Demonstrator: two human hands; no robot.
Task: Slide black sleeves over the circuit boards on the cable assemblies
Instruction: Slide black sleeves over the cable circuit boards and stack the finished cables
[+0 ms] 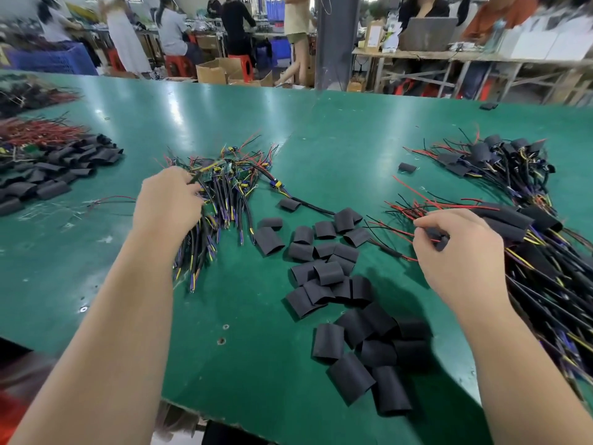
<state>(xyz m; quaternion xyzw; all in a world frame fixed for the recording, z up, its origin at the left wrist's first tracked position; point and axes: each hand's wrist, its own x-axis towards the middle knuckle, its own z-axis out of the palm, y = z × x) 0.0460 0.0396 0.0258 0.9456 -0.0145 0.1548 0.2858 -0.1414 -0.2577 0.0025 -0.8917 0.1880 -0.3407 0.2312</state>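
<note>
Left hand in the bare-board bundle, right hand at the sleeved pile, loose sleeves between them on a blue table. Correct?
The table is green, not blue; the head view shows it. Otherwise yes: left hand in the bare-board bundle, right hand at the sleeved pile, loose sleeves between them.

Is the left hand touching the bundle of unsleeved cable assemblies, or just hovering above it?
Touching. The head view shows the left hand with its fingers curled into the unsleeved cable bundle, a wire passing between them.
</note>
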